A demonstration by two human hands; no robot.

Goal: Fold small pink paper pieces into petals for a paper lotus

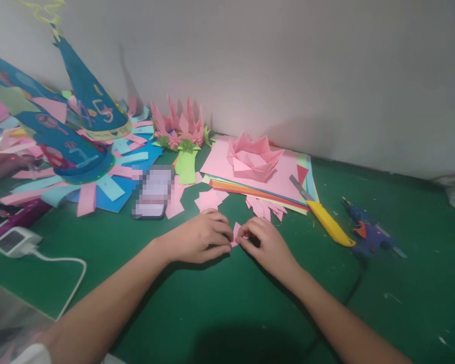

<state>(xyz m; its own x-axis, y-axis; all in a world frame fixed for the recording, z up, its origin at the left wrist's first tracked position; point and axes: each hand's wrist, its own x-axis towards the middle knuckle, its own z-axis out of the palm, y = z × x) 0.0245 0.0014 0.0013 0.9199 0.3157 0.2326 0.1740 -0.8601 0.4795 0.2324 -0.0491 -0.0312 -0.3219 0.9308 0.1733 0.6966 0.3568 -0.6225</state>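
Between my two hands is a small piece of pink paper (236,233), close above the green tabletop. My left hand (208,236) has its fingers curled at the left edge of the paper, and the fingertips press together there. On the other side, my right hand (267,242) pinches the paper between thumb and forefinger. Just beyond the hands lie loose pink paper pieces (210,200) and another small pile of pink pieces (265,208). A folded pink paper lotus (255,156) sits on a stack of coloured paper (216,156).
A yellow utility knife (331,225), blade out, and a blue glue gun (375,235) lie to the right. At left are a phone (155,192), blue cone hats (87,86), a pink paper crown (180,124) and a white device (17,241) with a cable. A wall (326,76) stands behind.
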